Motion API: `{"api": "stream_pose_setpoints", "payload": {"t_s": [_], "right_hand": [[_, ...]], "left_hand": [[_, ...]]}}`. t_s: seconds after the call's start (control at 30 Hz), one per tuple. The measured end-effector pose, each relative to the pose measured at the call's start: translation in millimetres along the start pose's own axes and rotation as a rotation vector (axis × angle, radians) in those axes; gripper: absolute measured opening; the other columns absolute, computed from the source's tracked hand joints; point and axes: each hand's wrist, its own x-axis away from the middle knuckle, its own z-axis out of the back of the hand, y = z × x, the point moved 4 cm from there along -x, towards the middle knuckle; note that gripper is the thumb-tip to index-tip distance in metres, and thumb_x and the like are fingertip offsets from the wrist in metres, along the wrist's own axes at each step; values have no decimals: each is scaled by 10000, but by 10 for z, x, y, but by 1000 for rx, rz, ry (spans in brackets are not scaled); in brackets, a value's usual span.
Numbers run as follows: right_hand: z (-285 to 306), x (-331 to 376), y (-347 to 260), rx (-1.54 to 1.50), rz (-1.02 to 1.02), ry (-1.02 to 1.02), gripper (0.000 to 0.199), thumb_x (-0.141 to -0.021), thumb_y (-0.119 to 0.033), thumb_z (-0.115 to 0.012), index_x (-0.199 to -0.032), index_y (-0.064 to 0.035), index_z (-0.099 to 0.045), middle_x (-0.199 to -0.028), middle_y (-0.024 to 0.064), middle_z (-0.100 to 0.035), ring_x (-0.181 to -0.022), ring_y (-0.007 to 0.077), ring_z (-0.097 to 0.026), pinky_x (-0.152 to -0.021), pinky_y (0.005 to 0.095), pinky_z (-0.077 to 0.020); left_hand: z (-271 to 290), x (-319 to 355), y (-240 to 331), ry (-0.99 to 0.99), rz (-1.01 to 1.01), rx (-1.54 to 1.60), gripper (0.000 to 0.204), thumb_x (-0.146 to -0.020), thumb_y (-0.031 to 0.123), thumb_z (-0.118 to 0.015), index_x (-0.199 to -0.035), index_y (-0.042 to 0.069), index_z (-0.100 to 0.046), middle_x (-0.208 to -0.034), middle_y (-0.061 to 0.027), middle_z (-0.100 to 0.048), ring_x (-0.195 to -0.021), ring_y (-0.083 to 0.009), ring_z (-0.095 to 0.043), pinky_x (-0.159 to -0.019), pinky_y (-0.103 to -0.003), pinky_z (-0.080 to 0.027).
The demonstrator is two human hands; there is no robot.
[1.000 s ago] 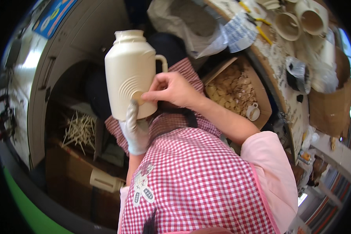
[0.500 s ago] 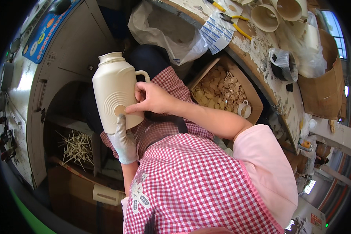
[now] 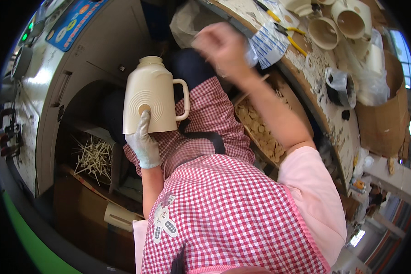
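Note:
A cream plastic jug shell (image 3: pixel 134 89) with a side handle and an open neck stands over my lap. My left hand (image 3: pixel 144 146), in a pale glove, grips its lower edge from below, the thumb pressing a small tan disc (image 3: pixel 144 108) at the middle of moulded rings. The fingers behind the shell are hidden. My bare right hand (image 3: pixel 221 48) is raised away from the shell, close to a blue-and-white printed sheet (image 3: pixel 270 45) at the bench edge. Motion smears its fingers, so whether they hold anything is unclear.
Yellow-handled pliers (image 3: pixel 294 42) and cream cups (image 3: pixel 324 33) lie on the worn bench. Below my right forearm sits a box of tan discs (image 3: pixel 256 128). Thin cream sticks (image 3: pixel 95 160) fill a bin at left. A clear plastic bag (image 3: pixel 181 25) hangs beyond my knees.
My right hand has left the disc on the shell and swung up and to the right. The left hand still holds the shell, which now sits more upright with its handle in full view.

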Motion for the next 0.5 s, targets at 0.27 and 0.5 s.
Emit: {"api": "stream_pose_setpoints", "payload": {"t_s": [0.27,0.5], "right_hand": [[1647,-1578,2388,1014,139,-393,436,-972,-280,-571,-1313,-11,-606,-1256,265,-633,-1200,432,-586,-1028,492,-480],[942,-1152,884,-591,-646,-250,307,-1056,-245,-492,-1160,9,-629,-783,32,-570,-634,113,-553,-541,263,-461]], "left_hand": [[-75,87,157,-25,355,446,427,-1025,157,-612,-1400,-40,-558,-1397,-113,-596,-1295,-179,-570,-1101,-369,-467],[-40,151,406,-70,467,521,457,-1037,184,-586,-1393,-89,-504,-1240,-195,-681,-1060,-235,-731,-844,-340,-643]]}}
